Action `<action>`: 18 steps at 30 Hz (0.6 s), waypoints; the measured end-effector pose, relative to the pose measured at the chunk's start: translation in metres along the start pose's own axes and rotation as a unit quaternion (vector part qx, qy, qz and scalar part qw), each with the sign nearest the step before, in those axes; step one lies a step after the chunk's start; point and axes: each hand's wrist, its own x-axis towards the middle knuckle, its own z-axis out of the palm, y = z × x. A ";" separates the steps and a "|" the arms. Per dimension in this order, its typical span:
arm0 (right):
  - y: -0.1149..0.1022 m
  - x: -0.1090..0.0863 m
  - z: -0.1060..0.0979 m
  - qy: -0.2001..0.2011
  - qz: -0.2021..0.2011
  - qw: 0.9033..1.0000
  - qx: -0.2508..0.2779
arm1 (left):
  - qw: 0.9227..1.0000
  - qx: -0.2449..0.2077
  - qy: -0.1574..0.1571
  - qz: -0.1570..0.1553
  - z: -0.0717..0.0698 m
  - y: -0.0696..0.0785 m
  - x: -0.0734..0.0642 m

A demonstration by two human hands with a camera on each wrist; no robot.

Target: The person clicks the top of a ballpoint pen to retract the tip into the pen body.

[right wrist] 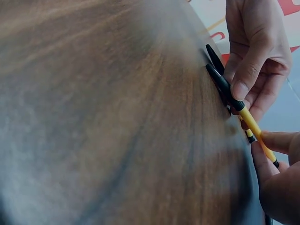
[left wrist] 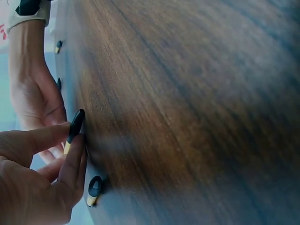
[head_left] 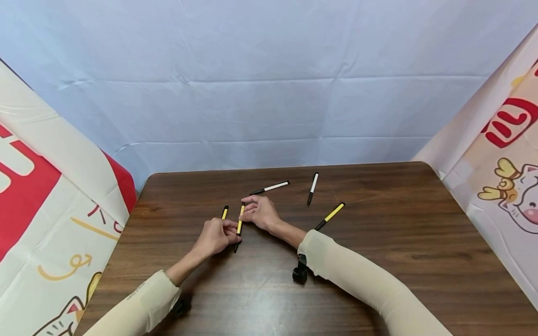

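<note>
A yellow pen with black ends is held between both hands, just over the table. My left hand pinches it at the black grip near the point, thumb against fingers, as the left wrist view also shows. At the far end, my right hand pinches the yellow barrel between thumb and finger, seen too in the right wrist view. Beside the left hand lies a second yellow pen, partly hidden behind that hand.
Toward the back of the brown wooden table lie a white pen near the right hand and another white pen farther right. A third yellow pen lies beyond the right forearm, which hides its lower end. Printed cloths hang around the table.
</note>
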 end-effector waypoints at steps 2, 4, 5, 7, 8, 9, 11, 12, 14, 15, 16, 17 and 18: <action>0.001 0.000 0.001 0.000 -0.005 1.000 -0.012 | 1.000 0.010 0.002 0.000 0.000 0.000 0.000; 0.001 0.000 0.002 -0.001 -0.008 1.000 -0.023 | 1.000 0.021 0.003 0.003 0.001 0.000 -0.001; 0.001 -0.001 0.002 -0.001 -0.009 0.999 -0.030 | 1.000 0.024 0.003 0.004 0.001 0.001 -0.001; 0.000 -0.001 0.003 -0.004 -0.012 0.999 -0.044 | 1.000 0.030 0.003 0.005 0.000 0.002 -0.002; 0.000 -0.001 0.003 -0.004 -0.014 0.998 -0.055 | 0.999 0.033 0.003 0.006 0.000 0.003 -0.003; -0.001 -0.001 0.003 -0.004 -0.017 0.998 -0.067 | 0.999 0.035 0.004 0.007 0.000 0.003 -0.003; -0.002 -0.001 0.004 -0.006 -0.026 0.996 -0.090 | 0.999 0.038 0.005 0.006 -0.001 0.004 -0.004; -0.003 -0.001 0.004 -0.007 -0.030 0.995 -0.099 | 0.999 0.040 0.007 0.005 -0.001 0.005 -0.004; -0.004 -0.001 0.005 -0.010 -0.036 0.993 -0.114 | 0.999 0.043 0.007 0.000 -0.001 0.005 -0.004; -0.004 -0.001 0.006 -0.011 -0.038 0.992 -0.120 | 0.999 0.044 0.007 -0.003 -0.001 0.005 -0.004; -0.005 -0.001 0.006 -0.013 -0.038 0.991 -0.124 | 0.999 0.046 0.007 -0.006 -0.002 0.005 -0.004; -0.005 -0.001 0.006 -0.013 -0.038 0.991 -0.128 | 0.999 0.046 0.007 -0.009 -0.002 0.005 -0.005; -0.004 -0.001 0.007 -0.012 -0.037 0.991 -0.131 | 0.999 0.047 0.006 -0.010 -0.002 0.005 -0.005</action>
